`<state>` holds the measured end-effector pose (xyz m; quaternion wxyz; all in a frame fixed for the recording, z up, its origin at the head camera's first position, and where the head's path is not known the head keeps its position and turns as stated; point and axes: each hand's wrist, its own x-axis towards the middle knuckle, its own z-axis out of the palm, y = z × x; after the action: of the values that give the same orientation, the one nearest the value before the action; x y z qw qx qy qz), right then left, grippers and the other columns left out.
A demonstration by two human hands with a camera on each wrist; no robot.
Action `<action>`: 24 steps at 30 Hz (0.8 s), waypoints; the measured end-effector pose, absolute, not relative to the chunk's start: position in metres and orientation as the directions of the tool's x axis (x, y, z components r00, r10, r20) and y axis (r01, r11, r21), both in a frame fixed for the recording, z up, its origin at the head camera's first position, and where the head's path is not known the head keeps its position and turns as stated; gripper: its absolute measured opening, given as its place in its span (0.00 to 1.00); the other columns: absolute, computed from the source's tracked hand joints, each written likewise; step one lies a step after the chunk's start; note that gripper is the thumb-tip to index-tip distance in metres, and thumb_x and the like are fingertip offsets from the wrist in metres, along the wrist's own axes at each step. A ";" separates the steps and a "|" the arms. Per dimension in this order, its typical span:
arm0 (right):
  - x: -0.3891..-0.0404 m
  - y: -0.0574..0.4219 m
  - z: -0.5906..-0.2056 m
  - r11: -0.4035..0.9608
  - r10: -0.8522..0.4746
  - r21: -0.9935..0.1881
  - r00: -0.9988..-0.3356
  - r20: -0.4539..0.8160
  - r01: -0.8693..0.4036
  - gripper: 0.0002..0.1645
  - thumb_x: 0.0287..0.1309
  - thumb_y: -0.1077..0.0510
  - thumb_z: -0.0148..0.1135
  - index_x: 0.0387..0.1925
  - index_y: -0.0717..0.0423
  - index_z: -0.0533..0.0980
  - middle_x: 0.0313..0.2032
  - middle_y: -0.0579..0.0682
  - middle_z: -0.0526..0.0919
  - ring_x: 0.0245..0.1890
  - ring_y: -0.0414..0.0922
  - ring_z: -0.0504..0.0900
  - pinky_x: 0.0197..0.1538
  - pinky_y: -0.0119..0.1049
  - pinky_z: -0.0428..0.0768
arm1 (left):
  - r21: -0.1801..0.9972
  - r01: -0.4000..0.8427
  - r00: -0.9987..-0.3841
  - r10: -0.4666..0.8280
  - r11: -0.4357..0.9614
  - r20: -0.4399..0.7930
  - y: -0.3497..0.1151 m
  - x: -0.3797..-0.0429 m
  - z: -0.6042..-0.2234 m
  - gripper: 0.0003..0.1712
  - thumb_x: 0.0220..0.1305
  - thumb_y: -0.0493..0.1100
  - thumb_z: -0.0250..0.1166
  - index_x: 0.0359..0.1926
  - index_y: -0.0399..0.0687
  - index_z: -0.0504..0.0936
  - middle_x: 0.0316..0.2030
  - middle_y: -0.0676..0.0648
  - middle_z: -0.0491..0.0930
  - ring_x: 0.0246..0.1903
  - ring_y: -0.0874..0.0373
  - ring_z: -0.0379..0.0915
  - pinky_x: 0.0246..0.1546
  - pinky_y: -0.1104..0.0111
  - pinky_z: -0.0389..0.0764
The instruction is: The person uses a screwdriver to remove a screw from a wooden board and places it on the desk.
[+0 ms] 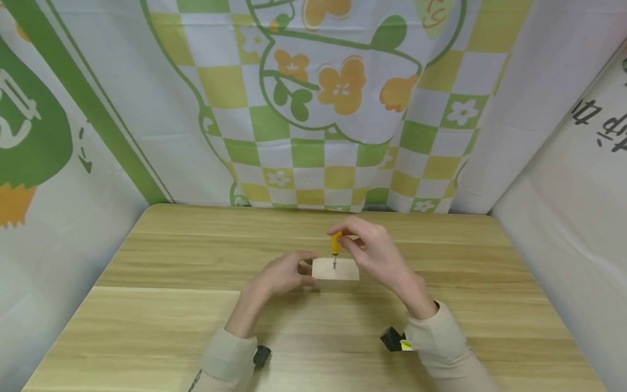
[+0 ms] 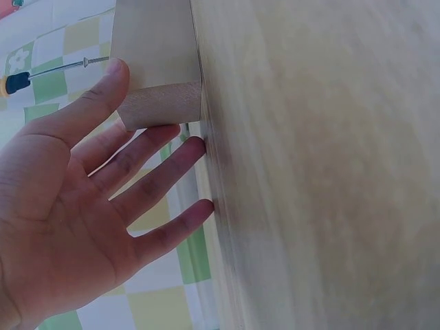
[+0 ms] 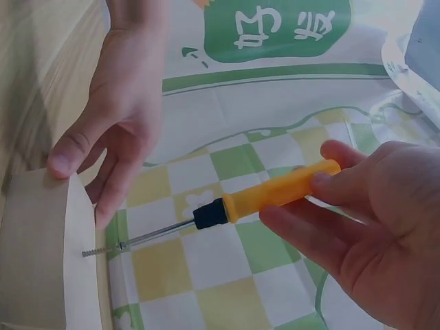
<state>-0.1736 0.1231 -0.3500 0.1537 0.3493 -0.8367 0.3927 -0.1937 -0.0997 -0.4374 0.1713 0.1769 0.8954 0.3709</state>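
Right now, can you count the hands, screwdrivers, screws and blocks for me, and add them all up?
Hands: 2, the left hand and the right hand
Yellow screwdriver: 1
Screw: 1
Wooden block: 1
Total: 5

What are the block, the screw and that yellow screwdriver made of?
Block: probably bare wood, pale and matt, its end speckled like grain. Screw: seemingly metal, silvery-grey and threaded. Screwdriver: likely plastic handle, smooth, evenly yellow; shaft probably metal, shiny.
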 end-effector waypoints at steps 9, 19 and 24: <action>-0.170 0.122 -0.345 0.426 -0.519 -0.594 -0.722 0.457 -0.682 0.17 0.62 0.75 0.57 0.45 0.55 0.81 0.47 0.49 0.86 0.44 0.44 0.86 0.43 0.36 0.87 | 0.719 0.195 -0.874 0.451 0.667 -0.181 -0.100 -0.193 -0.437 0.38 0.58 0.52 0.73 0.68 0.54 0.73 0.64 0.45 0.76 0.55 0.49 0.81 0.58 0.52 0.79; -0.176 0.118 -0.359 0.415 -0.418 -0.561 -0.697 0.582 -0.717 0.13 0.57 0.69 0.69 0.45 0.59 0.80 0.44 0.53 0.74 0.43 0.46 0.80 0.37 0.30 0.86 | 0.719 0.182 -0.881 0.436 0.670 -0.183 -0.100 -0.194 -0.438 0.38 0.57 0.53 0.74 0.68 0.53 0.73 0.62 0.45 0.78 0.53 0.51 0.82 0.54 0.54 0.81; -0.178 0.115 -0.365 0.443 -0.349 -0.530 -0.684 0.640 -0.723 0.13 0.55 0.70 0.70 0.43 0.59 0.81 0.39 0.53 0.75 0.37 0.44 0.80 0.31 0.27 0.84 | 0.723 0.183 -0.879 0.441 0.666 -0.183 -0.100 -0.194 -0.438 0.38 0.58 0.52 0.74 0.68 0.53 0.73 0.62 0.46 0.78 0.53 0.52 0.82 0.53 0.55 0.82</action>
<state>-0.1776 0.1153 -0.3646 0.2254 0.3272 -0.8190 0.4139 -0.1935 -0.0999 -0.4383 0.1741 0.1741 0.8959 0.3698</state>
